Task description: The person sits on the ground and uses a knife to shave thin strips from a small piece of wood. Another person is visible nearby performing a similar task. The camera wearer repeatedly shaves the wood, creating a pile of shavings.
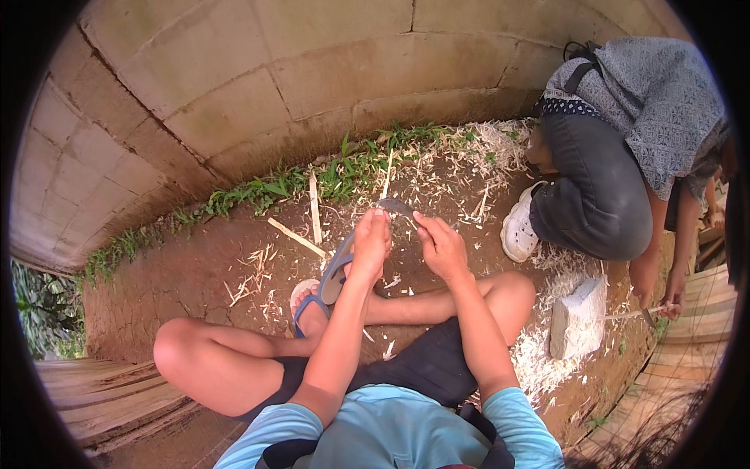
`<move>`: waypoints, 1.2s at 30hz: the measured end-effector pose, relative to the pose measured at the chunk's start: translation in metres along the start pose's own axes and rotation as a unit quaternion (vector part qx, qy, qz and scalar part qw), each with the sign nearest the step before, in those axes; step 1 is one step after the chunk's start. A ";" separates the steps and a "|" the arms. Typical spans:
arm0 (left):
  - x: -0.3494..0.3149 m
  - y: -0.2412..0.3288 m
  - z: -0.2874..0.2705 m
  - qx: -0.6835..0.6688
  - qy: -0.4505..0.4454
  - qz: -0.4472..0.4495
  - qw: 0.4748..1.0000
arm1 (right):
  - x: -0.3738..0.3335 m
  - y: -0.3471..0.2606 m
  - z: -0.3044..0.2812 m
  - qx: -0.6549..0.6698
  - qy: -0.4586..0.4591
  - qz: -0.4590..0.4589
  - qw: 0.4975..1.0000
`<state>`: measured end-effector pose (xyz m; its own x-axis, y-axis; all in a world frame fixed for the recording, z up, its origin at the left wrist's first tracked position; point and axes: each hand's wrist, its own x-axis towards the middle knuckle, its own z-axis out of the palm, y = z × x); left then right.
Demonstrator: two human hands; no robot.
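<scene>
My left hand (373,241) is closed in front of me. A thin pale wooden stick (387,173) rises from its fingertips, pointing toward the wall. Just to the right, my right hand (443,248) grips a small knife with a dark curved blade (397,206). The blade reaches left across to the stick, close to my left fingertips. Its handle is mostly hidden by my fingers. Both hands are held above the ground in front of my crossed legs, near a blue-strapped flip-flop (334,270).
A block wall (344,70) runs along the far side, with grass (258,190) and wood shavings (500,144) at its foot. Loose wood strips (315,207) lie on the dirt. At right another person (601,180) crouches, working a stick with a blade beside a pale block (579,319).
</scene>
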<state>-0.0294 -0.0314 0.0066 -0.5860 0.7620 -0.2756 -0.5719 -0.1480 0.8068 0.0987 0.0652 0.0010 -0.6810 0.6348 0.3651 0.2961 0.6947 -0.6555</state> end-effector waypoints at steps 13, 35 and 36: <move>0.012 -0.022 -0.007 0.249 0.067 0.128 0.958 | 0.017 0.015 0.002 -0.125 0.069 0.058 0.988; -0.002 0.020 -0.025 -0.341 -0.350 -0.117 0.865 | -0.006 -0.004 -0.009 0.231 0.077 0.111 0.963; -0.001 0.021 -0.028 -0.324 -0.351 -0.119 0.870 | -0.011 -0.005 -0.011 0.337 0.037 0.164 0.927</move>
<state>-0.0564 -0.0530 0.0092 -0.0414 0.9833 0.1772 -0.9664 -0.0844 0.2430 0.1124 0.0584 0.0073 -0.5727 0.8133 0.1024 -0.0237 0.1084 -0.9938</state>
